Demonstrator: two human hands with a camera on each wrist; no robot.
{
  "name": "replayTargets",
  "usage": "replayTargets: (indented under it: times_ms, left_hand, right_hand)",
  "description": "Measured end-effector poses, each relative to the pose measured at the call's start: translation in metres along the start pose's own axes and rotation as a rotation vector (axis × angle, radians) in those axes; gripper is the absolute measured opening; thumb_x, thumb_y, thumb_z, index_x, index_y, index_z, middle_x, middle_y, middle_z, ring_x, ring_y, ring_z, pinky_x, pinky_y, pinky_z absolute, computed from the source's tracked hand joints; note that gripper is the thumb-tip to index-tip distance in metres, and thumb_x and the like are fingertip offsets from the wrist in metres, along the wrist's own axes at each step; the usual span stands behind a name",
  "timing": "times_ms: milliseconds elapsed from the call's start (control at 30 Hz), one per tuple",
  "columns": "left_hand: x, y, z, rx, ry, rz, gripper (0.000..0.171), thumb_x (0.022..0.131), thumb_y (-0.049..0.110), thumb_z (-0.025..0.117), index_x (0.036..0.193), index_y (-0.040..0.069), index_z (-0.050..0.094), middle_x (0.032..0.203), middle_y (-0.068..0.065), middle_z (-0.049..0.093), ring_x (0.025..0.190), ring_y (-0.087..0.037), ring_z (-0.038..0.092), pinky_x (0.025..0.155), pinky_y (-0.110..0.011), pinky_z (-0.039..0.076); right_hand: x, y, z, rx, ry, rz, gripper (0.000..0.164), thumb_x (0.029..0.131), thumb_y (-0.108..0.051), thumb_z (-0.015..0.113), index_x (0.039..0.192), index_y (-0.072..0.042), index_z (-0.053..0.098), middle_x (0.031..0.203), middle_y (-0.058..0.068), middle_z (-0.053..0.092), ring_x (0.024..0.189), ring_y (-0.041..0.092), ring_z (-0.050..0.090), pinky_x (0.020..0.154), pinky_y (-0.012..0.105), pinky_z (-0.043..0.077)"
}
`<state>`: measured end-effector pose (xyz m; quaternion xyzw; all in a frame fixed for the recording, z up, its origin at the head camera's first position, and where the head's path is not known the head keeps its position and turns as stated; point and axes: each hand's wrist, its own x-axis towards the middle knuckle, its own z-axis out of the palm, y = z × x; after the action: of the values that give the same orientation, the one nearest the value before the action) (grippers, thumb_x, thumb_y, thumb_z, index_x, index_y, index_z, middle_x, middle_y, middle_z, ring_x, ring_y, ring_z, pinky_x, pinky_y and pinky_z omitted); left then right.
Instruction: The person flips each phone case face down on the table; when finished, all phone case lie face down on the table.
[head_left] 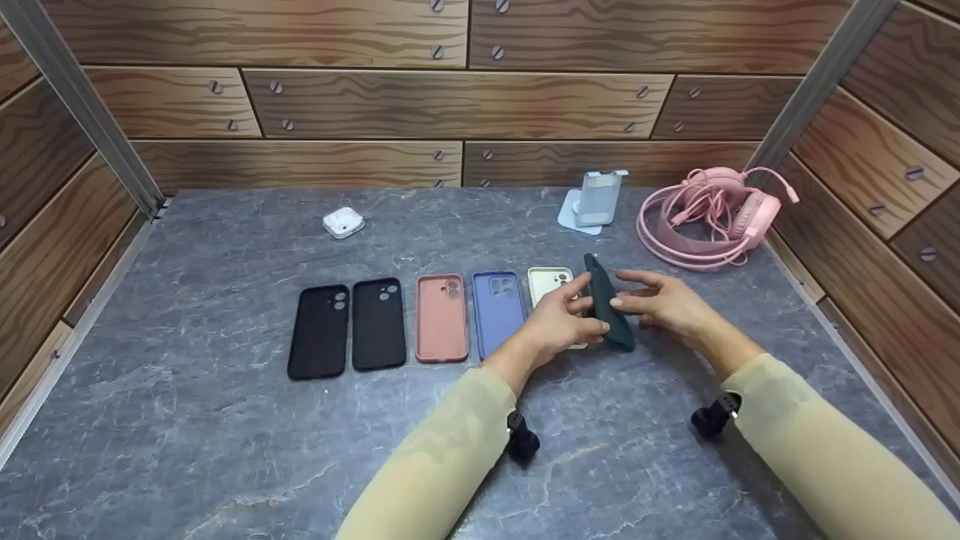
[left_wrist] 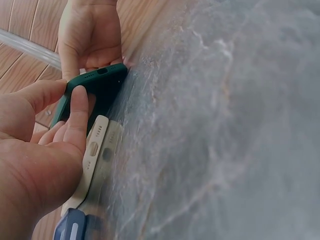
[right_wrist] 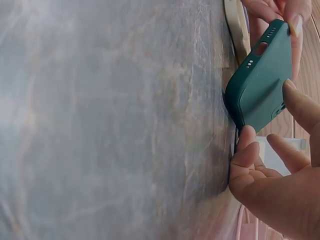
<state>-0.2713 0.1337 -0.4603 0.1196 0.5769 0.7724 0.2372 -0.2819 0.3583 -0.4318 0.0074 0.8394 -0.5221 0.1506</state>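
A dark green phone case (head_left: 609, 315) stands tilted on its long edge at the right end of a row of cases. My left hand (head_left: 553, 324) pinches it at the lower-left edge, thumb on the rim and fingers against the hollow inner side (left_wrist: 106, 90). On the other side, the thumb of my right hand (head_left: 675, 306) presses the back of the case (right_wrist: 262, 87), while curled fingers touch its edge near the tabletop. A cream phone case (head_left: 544, 280) lies under my left hand, partly hidden. Left of it lies a blue phone case (head_left: 495, 319).
Further left lie a pink phone case (head_left: 442, 322) and two black phone cases (head_left: 379, 330). Behind them are boxed white earphones (head_left: 343, 223), a pale phone stand (head_left: 600, 199) and pink headphones (head_left: 754, 217) with a coiled cable. Wood-patterned panels (head_left: 457, 105) border the grey marbled table (head_left: 187, 442).
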Motion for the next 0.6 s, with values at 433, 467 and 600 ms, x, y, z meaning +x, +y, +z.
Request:
replayTargets:
  times_ms: [433, 467, 600]
  left_hand:
    - [-0.0015, 0.0019, 0.0007, 0.065, 0.011, -0.019, 0.092, 0.088, -0.017, 0.073, 0.166, 0.016, 0.038, 0.108, -0.012, 0.075, 0.092, -0.026, 0.076, 0.085, -0.043, 0.063]
    - [-0.0014, 0.0023, 0.0012, 0.074, 0.014, -0.019, 0.092, 0.088, -0.017, 0.073, 0.166, 0.015, 0.038, 0.102, -0.011, 0.074, 0.089, -0.024, 0.075, 0.084, -0.043, 0.063]
    - [0.0001, 0.0059, 0.0046, 0.109, 0.027, -0.013, 0.091, 0.087, -0.017, 0.074, 0.166, 0.015, 0.039, 0.088, -0.007, 0.066, 0.077, -0.020, 0.070, 0.080, -0.040, 0.064]
  right_hand:
    - [-0.0026, 0.0060, -0.0056, 0.132, 0.003, -0.026, 0.083, 0.099, -0.013, 0.077, 0.167, -0.004, 0.030, 0.148, 0.031, 0.051, 0.107, 0.011, 0.066, 0.089, 0.028, 0.058]
    - [-0.0028, 0.0061, -0.0058, 0.125, 0.005, -0.027, 0.083, 0.099, -0.012, 0.077, 0.167, -0.004, 0.030, 0.147, 0.031, 0.052, 0.106, 0.012, 0.066, 0.088, 0.028, 0.058]
    - [-0.0027, 0.0060, -0.0066, 0.102, 0.019, -0.029, 0.083, 0.098, -0.013, 0.079, 0.167, -0.005, 0.032, 0.143, 0.028, 0.057, 0.100, 0.013, 0.066, 0.080, 0.029, 0.056]
